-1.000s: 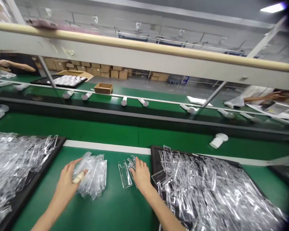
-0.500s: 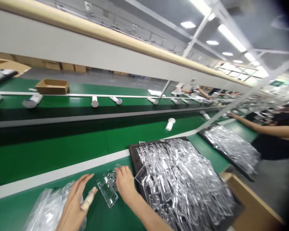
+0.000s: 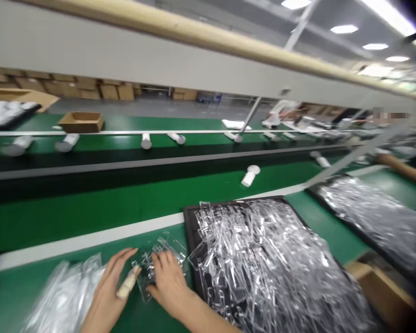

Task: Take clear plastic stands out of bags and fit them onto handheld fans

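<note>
Clear plastic blister shells (image 3: 143, 273) lie between the two hands on a green tabletop (image 3: 72, 222), just above its white stripe (image 3: 83, 243). We see the right hand (image 3: 168, 282) cupped over them, its fingers curled down onto the plastic; whether it is gripping them firmly we cannot tell. We see the left hand (image 3: 109, 291) open and released, its fingers spread just beside the shells, holding nothing. One of its fingers carries a beige wrap (image 3: 126, 283). Left of this hand lies a blurred pile of clear plastic pieces (image 3: 65, 289). Right of the hands, a black tray (image 3: 190, 245) heaped with more clear shells (image 3: 263, 263) sits on the tabletop, its edge just beside the right hand. A second heaped black tray (image 3: 367, 217) lies farther right, and a co-worker's forearm (image 3: 402, 167) extends above it. Beyond the stripe, we note a white cylindrical part (image 3: 249, 175) lying on a green conveyor belt (image 3: 125, 208). Similar white parts (image 3: 146, 141) stand in a row along a farther belt, near an open cardboard box (image 3: 81, 121). Stacked cartons (image 3: 72, 88) line the distant floor.
</note>
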Available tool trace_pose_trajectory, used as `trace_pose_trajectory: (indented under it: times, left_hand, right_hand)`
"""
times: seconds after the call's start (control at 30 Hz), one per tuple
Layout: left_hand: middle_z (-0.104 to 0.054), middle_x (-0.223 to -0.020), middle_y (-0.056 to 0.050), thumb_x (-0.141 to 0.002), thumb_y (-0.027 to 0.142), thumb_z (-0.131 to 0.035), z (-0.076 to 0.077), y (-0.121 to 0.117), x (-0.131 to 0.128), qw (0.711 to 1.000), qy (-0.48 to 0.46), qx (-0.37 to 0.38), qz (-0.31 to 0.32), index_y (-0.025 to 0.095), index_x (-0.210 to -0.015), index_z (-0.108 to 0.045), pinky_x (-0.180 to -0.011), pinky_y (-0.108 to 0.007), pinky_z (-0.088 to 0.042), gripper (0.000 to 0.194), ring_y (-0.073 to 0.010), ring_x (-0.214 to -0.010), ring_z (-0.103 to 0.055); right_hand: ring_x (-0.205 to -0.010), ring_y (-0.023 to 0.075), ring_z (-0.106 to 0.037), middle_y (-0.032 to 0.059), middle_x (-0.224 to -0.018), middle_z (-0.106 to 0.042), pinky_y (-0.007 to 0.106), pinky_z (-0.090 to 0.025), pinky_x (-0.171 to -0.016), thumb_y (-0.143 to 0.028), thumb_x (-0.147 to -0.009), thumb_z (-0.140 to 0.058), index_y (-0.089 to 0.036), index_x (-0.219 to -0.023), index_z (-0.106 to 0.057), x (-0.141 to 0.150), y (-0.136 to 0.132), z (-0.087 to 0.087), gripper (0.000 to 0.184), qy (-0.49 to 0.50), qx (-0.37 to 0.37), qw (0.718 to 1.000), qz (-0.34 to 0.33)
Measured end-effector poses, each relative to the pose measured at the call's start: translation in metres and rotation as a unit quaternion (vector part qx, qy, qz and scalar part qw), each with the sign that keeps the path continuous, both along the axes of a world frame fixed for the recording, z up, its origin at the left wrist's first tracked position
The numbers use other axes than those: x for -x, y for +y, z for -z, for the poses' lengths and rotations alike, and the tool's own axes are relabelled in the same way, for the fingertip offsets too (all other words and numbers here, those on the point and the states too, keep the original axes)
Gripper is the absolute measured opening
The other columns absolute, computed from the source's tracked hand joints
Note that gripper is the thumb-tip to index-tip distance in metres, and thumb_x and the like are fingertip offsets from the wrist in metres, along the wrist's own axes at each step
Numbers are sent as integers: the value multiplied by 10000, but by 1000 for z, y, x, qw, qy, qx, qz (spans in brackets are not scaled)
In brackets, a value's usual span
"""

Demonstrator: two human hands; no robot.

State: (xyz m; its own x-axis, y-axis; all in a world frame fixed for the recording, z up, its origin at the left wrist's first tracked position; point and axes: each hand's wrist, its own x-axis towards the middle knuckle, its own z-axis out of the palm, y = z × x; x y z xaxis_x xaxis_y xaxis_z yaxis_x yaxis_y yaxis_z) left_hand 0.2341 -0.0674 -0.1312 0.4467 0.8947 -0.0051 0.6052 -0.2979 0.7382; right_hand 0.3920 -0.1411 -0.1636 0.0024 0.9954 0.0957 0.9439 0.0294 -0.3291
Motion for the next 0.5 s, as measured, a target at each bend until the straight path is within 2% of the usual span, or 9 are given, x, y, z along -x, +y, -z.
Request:
trace_pose_trajectory:
  times: [0.13, 0.3, 0.4, 0.5]
  left_hand:
    - [-532, -1214, -64, -845, 426, -445, -18, -5, -8, 1000, 12, 11, -27, 266, -1137, -532, -957, -402, -437, 344, -227, -1123, -532]
    - [-516, -1215, -55, -863, 402, -438, -24, -9, -14, 999, 14, 30, -37, 274, -1128, -532, -962, -386, -426, 309, -214, -1122, -526]
    - [-512, -1212, -59, -875, 389, -425, -24, -8, -18, 999, 5, 38, -32, 265, -1128, -530, -968, -392, -420, 300, -211, -1123, -520]
    - [-520, -1196, -65, -878, 378, -429, -22, -6, -19, 999, -6, 38, -21, 255, -1120, -537, -977, -395, -413, 293, -213, -1132, -512]
  right_hand:
    - [-956, 282, -516, 141, -1026, -580, 414, -505, -805, -281, -678, -739, -85, -1095, -554, -16, -4, -4, 496, 1, 19, 999, -48]
    - [-919, 267, -528, 103, -987, -590, 434, -488, -831, -187, -765, -614, -125, -1082, -558, -22, -7, -5, 328, 10, -3, 996, -91]
    - [-878, 241, -546, 76, -940, -601, 418, -494, -815, -144, -786, -556, -165, -1031, -581, -24, -7, -9, 247, 39, -11, 997, -69]
    - [-893, 221, -565, 74, -969, -620, 374, -507, -799, -156, -830, -496, -187, -1081, -577, -29, -5, -17, 266, 73, -24, 996, -36]
